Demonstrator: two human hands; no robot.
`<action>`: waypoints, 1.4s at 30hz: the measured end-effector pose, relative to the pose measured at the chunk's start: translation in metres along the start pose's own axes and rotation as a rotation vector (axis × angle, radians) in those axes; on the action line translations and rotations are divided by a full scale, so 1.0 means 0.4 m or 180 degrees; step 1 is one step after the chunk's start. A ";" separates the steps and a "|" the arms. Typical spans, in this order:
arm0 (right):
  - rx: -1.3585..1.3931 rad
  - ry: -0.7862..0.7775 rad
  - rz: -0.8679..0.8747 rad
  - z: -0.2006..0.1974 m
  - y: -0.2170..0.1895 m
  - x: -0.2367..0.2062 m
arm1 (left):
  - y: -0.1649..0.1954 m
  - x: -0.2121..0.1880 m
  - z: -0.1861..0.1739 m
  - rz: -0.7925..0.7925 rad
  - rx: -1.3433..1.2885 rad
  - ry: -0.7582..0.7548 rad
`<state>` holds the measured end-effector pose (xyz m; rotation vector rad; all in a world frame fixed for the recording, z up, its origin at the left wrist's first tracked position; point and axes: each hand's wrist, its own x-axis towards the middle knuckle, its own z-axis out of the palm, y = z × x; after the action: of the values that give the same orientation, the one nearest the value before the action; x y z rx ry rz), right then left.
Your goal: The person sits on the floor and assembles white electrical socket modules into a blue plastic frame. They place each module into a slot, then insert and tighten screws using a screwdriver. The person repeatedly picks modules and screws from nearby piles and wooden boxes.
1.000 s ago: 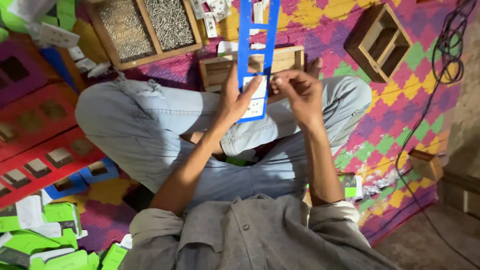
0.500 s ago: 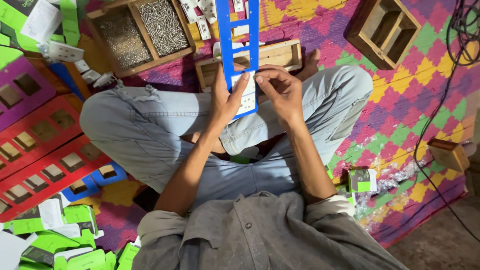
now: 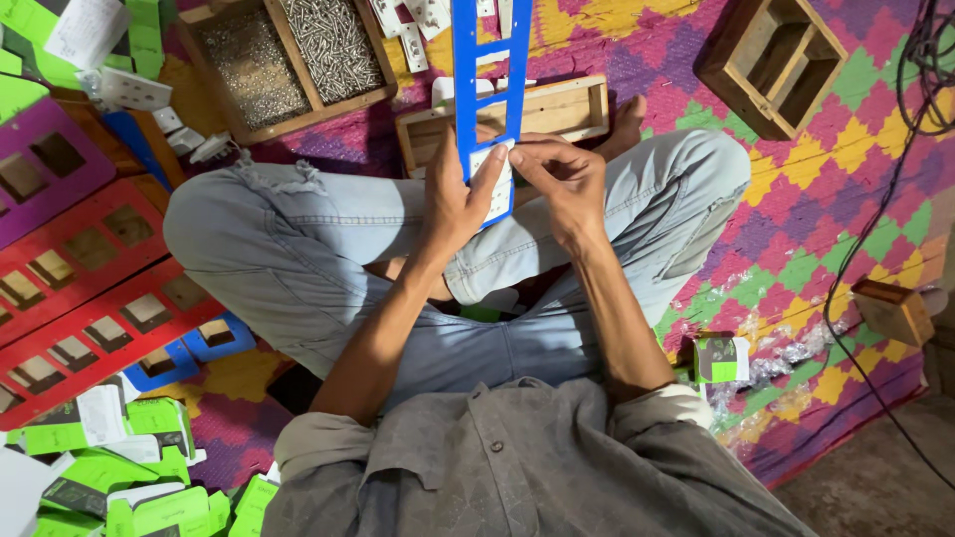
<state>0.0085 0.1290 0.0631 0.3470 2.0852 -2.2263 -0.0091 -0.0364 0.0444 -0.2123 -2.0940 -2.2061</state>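
Fingers [image 3: 494, 167] of left hand [image 3: 453, 204] lie flat against a white switch piece [image 3: 496, 189] seated in the lowest opening of the blue slotted frame [image 3: 489, 60]. Right hand [image 3: 562, 184] pinches the frame's right rail. Frame runs toward 12 o'clock, above the lap. Wooden tray [image 3: 557, 107] lies just behind it. Box of screws [image 3: 284, 55] at 10 o'clock; red frames [image 3: 80, 298] at 9 o'clock.

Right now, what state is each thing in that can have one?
Blue frame: held over the lap, white insert at its near end.
White insert: pressed by both hands.
Left hand: gripping the frame.
Right hand: fingers on the insert.
Screw tray: open, both compartments filled.
Wooden box: open.
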 end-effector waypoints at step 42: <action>-0.1262 -0.1582 -0.0356 -0.229 -0.286 -0.057 | 0.304 0.075 0.012 0.2764 0.3136 -0.3106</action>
<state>0.0178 0.2260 0.1746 -0.3222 2.2085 -1.6503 -0.0189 -0.0373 0.1692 -1.8575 -2.3843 -0.4419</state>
